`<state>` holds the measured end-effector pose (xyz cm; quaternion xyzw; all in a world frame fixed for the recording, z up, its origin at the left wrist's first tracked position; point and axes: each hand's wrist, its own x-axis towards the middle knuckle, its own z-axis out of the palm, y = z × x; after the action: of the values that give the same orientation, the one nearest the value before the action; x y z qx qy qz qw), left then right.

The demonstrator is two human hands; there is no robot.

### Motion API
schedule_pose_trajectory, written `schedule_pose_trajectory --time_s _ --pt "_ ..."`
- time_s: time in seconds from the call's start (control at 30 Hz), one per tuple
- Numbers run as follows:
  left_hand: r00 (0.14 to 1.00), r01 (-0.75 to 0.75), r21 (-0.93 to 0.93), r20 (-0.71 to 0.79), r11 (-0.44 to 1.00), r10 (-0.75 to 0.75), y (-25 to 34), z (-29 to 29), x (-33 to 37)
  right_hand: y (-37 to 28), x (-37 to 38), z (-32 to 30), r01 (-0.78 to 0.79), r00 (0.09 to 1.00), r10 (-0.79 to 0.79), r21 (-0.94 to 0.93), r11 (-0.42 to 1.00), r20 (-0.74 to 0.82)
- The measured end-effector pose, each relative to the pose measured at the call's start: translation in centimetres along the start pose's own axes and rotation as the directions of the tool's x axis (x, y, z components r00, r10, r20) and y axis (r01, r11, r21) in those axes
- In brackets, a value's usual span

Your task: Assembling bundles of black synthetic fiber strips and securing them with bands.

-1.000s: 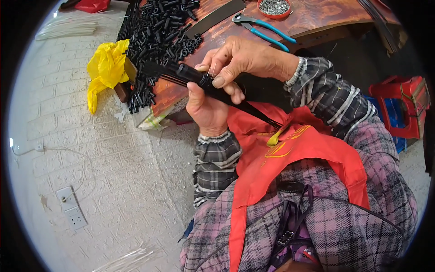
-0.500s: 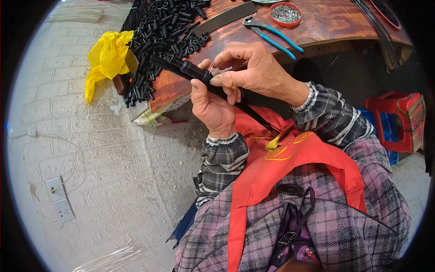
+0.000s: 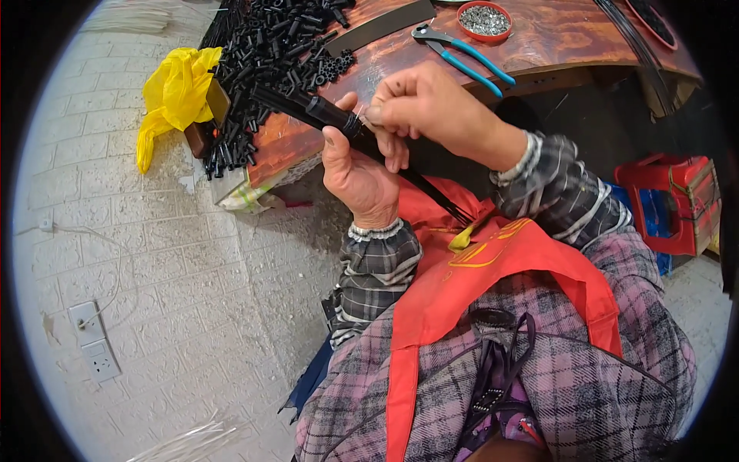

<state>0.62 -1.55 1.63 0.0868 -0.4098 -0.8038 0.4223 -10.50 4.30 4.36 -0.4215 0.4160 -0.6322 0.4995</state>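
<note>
Pale brick-patterned wall (image 3: 154, 269) takes up the left of my view, and a brown-red table (image 3: 539, 65) stretches across the far side. Over my lap lies a red apron (image 3: 508, 266); on the right stands a red plastic stool (image 3: 681, 204). Small black tubes (image 3: 269, 46) are heaped at the table's far left, with a crumpled yellow bag (image 3: 181, 88) just left of them.

Between my hands is a bundle of thin black rods (image 3: 435, 194), its long axis slanting from far left to near right, the near ends over my apron. My left hand (image 3: 358, 185) curls round it from the near-left side, thumb close to a black cylinder (image 3: 325, 110) at the far-left part. My right hand (image 3: 435, 108) comes from the right, thumb and forefinger pinched together just beside the cylinder's near end, apparently on a fine pale wire (image 3: 362, 109); I cannot tell how firmly. Both hands are right there, the left supporting, the right across the axis.

Beyond my right hand lie blue-handled pliers (image 3: 471, 71), then a small red dish (image 3: 483, 38) of metal bits. Yellow printing (image 3: 481, 250) marks the apron, but folds bend it and I make out no words.
</note>
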Motion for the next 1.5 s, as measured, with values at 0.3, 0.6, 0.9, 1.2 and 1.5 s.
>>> schedule_pose_trajectory --time_s 0.3,0.6,0.9,1.2,1.5 --pt "0.996 -0.033 0.081 -0.08 0.996 0.039 0.1 -0.3 0.0 1.6 -0.9 1.0 0.342 0.905 -0.401 -0.319 0.884 -0.14" --pt "0.998 0.01 -0.007 0.06 1.0 -0.01 0.2 0.2 -0.2 1.5 0.5 -0.6 0.537 0.756 -0.653 -0.625 0.567 0.057" --pt "0.998 -0.036 0.035 0.061 0.999 0.034 0.9 -1.0 -0.4 0.0 -1.1 -5.3 0.124 0.913 -0.388 -0.991 -0.038 0.129" --pt "0.998 -0.061 0.08 0.009 0.995 0.06 0.9 -1.5 0.0 2.7 0.3 -6.6 -0.244 0.931 -0.338 -0.923 -0.297 -0.138" --pt "0.99 0.045 0.114 -0.135 0.992 -0.03 0.9 -1.0 1.2 1.2 -4.1 -3.5 0.065 0.99 -0.142 -0.906 0.417 0.006"
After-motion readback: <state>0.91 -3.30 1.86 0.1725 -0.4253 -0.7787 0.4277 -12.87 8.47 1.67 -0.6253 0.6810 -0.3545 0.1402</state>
